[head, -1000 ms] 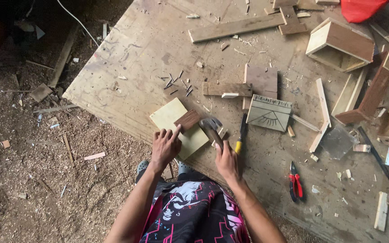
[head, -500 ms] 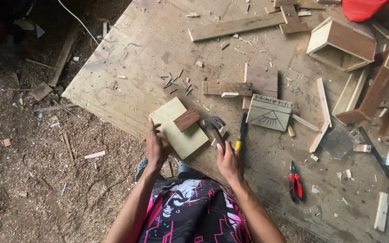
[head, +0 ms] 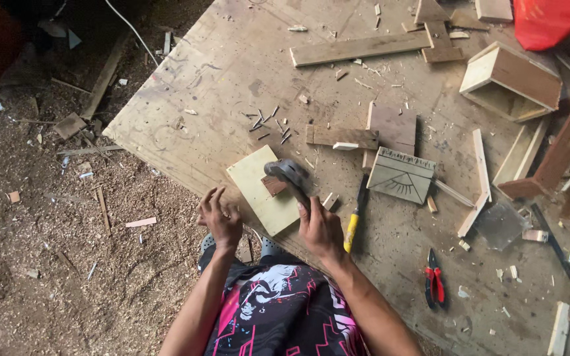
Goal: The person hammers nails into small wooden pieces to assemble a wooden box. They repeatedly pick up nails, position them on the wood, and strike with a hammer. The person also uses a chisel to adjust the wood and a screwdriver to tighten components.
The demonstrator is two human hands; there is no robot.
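A pale yellow rectangular board (head: 262,191) lies near the front edge of the big plywood sheet (head: 232,72), with a small brown wood block (head: 273,186) on it. My right hand (head: 321,227) grips a hammer handle; the grey hammer head (head: 285,171) rests down on the brown block. My left hand (head: 219,214) hovers just left of the board at the plywood's edge, fingers spread and holding nothing.
A yellow-handled chisel (head: 354,221) lies right of my right hand. Loose nails (head: 268,125), wood strips, a grey set square (head: 400,175), red pliers (head: 435,285) and open wooden boxes (head: 509,82) spread across the sheet. Sawdust ground lies to the left.
The hammer came down from beside the board onto the brown block. My left hand let go of the board and drew back to the left, fingers now spread.
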